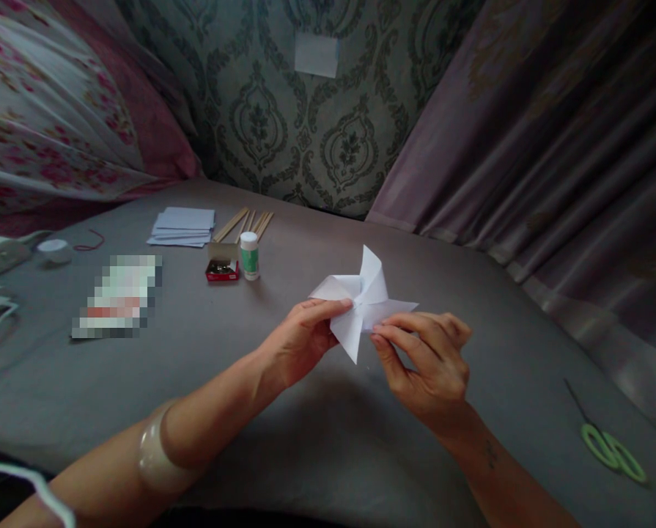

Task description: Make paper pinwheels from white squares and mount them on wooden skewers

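Observation:
A white paper pinwheel (376, 282) with folded, pointed blades is held up above the grey surface, between my two hands. My left hand (311, 330) grips it from the left, the thumb pressed near its centre and the other fingers behind the paper. With thumb and fingertips, my right hand (426, 356) pinches the lower edge of the right-hand blade. Part of the pinwheel's back is hidden by the blades and my left fingers.
Scissors (607, 444) with green handles lie at right. Farther back are stacked white paper (182, 226), wooden sticks (231, 224), a white-green glue stick (249, 257) and a small red box (223, 268) of metal bits. A power strip (1, 254) sits at far left.

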A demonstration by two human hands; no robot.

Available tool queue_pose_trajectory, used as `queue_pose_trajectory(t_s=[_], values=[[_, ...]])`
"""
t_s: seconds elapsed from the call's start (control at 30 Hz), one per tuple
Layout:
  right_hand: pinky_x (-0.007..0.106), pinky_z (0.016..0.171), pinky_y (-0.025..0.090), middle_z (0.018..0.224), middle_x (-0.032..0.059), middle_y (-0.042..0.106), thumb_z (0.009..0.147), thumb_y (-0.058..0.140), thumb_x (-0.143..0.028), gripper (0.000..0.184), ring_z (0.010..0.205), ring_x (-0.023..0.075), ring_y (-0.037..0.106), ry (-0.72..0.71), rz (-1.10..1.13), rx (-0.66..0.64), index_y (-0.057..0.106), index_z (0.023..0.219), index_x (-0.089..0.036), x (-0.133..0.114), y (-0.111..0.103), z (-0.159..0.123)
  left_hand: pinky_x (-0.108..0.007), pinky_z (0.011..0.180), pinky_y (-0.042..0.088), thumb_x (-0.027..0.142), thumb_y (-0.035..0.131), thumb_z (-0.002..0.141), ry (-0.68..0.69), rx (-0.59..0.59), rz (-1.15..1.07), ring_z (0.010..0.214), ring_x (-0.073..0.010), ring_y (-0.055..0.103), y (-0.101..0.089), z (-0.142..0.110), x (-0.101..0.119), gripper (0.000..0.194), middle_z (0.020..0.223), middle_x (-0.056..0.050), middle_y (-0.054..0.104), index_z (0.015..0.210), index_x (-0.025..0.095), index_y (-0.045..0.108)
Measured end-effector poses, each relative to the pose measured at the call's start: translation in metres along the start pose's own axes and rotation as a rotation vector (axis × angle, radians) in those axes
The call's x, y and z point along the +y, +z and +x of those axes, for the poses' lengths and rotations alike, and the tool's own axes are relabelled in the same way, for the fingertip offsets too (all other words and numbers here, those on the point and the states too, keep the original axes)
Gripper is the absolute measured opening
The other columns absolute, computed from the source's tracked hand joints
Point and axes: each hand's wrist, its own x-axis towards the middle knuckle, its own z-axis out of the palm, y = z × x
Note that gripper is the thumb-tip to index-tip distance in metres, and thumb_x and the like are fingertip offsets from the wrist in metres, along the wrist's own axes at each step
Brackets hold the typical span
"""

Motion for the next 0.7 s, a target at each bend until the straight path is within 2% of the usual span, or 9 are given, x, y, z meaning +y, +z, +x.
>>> queue_pose_trajectory(t_s=[0.23,0.33,0.47,0.7], values=[[0.037,0.077,0.038,0.079,0.0003,0.065,0.079,0.068,-0.016,0.007,0.074,0.0152,0.058,0.106,0.079,-0.024,0.063,0.081,-0.021,-0.002,0.002,0.006,-0.024,0.063,0.042,0.026,0.080,0.059,0.147,0.092,0.132,0.062,-0.0112,0.056,0.000,-0.001,-0.002,0.024,0.071,-0.006,0.067,0.073,0.009,0.071],[0.038,0.078,0.038,0.086,0.0025,0.062,0.080,0.067,-0.019,0.003,0.075,0.0156,0.055,0.170,0.084,-0.028,0.065,0.079,-0.021,-0.004,0.003,0.009,-0.023,0.061,0.041,0.027,0.080,0.058,0.178,0.117,0.171,0.062,-0.0113,0.056,0.000,0.000,-0.003,0.023,0.067,-0.005,0.066,0.072,0.009,0.071],[0.041,0.081,0.039,0.097,0.0054,0.059,0.080,0.066,-0.021,0.002,0.080,0.0177,0.053,0.243,0.079,-0.034,0.067,0.078,-0.021,-0.006,0.006,0.013,-0.023,0.064,0.042,0.026,0.078,0.062,0.194,0.104,0.195,0.064,-0.0114,0.057,-0.002,0.000,-0.004,0.022,0.071,-0.005,0.068,0.076,0.011,0.073],[0.042,0.081,0.041,0.098,0.0062,0.058,0.079,0.065,-0.023,0.006,0.082,0.0192,0.051,0.311,0.072,-0.017,0.066,0.073,-0.020,-0.010,0.014,0.017,-0.023,0.068,0.042,0.026,0.076,0.065,0.213,0.094,0.218,0.068,-0.0120,0.058,-0.005,0.001,-0.006,0.021,0.076,-0.006,0.070,0.080,0.011,0.074]])
